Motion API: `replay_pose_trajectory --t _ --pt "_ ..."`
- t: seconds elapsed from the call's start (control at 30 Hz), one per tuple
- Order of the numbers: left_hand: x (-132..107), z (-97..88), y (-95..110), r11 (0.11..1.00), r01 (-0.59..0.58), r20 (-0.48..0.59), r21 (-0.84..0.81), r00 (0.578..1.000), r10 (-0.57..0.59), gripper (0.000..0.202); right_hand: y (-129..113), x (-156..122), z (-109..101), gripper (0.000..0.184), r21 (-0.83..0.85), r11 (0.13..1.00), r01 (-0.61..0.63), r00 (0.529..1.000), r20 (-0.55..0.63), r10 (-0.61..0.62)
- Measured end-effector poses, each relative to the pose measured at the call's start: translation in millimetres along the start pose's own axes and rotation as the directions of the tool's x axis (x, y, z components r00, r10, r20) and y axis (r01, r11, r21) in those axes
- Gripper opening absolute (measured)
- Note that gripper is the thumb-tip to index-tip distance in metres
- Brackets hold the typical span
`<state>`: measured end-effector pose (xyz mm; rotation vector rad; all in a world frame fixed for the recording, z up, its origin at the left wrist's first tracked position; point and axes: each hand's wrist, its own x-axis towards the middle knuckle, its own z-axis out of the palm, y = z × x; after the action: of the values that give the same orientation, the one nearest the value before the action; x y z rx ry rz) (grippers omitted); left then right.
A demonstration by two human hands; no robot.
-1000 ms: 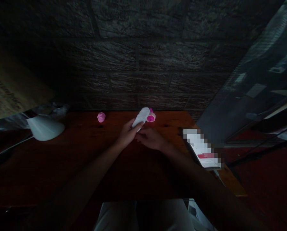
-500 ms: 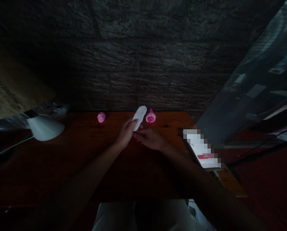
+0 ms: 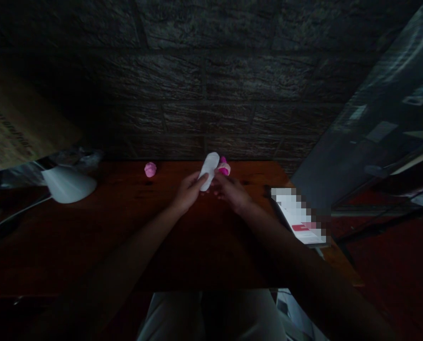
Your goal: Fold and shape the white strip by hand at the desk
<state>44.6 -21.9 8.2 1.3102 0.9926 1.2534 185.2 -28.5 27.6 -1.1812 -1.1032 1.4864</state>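
My left hand [image 3: 189,192] is closed round the lower end of a long white oval piece [image 3: 209,170], which looks like dough or clay and stands up tilted to the right. Close beside it my right hand [image 3: 229,189] reaches toward the piece's right side, fingers curled, apparently touching it. Just behind the two hands a small pink and white lump [image 3: 225,168] sits on the dark wooden table [image 3: 133,237]. A second pink lump [image 3: 150,169] lies further left near the wall.
A white lamp shade [image 3: 68,184] rests on the table's left. A white card with a red mark [image 3: 298,219] lies at the right edge. A dark brick wall stands right behind the table. A cardboard box [image 3: 8,128] is at far left.
My right hand has moved up and forward to meet the white piece. The left hand keeps holding it, now slightly more upright.
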Motion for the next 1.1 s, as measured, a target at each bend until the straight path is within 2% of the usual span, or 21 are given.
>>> replay_pose_trajectory --t 0.07,0.13,0.37,0.6,0.73,0.9,1.1 --pt "-0.4 1.1 -1.6 1.0 0.02 0.082 0.006 0.996 -0.02 0.033 1.8 1.1 -1.6 0.04 0.048 0.999 -0.001 1.0 0.018 0.001" --pt "-0.4 1.8 -2.4 0.999 0.043 0.118 0.0 0.992 -0.043 0.032 3.6 2.1 -2.8 0.039 0.063 0.998 0.018 0.999 0.031 -0.02" --pt "-0.4 1.7 -1.0 0.991 0.12 0.108 -0.054 0.988 -0.113 0.033 0.9 0.2 -2.1 0.025 0.048 0.986 0.16 0.987 -0.007 -0.16" --pt "-0.6 -1.2 -2.3 0.997 0.058 0.137 -0.043 0.989 -0.052 0.038 0.6 1.0 -3.4 0.034 0.097 0.989 0.11 0.994 0.008 -0.111" --pt "-0.3 -1.3 -2.6 0.995 0.087 0.157 -0.043 0.985 -0.079 0.038 4.9 5.4 -6.2 0.037 0.133 0.988 0.076 0.997 0.012 -0.078" --pt "0.7 -1.1 -1.7 0.987 0.139 0.155 -0.077 0.98 -0.126 0.04 7.4 6.1 -5.0 0.037 0.16 0.979 0.124 0.992 0.014 -0.128" --pt "0.1 -1.0 0.6 0.986 0.164 0.169 -0.026 0.973 -0.157 0.035 -2.0 0.5 -4.2 0.038 0.208 0.954 0.218 0.976 -0.048 -0.213"
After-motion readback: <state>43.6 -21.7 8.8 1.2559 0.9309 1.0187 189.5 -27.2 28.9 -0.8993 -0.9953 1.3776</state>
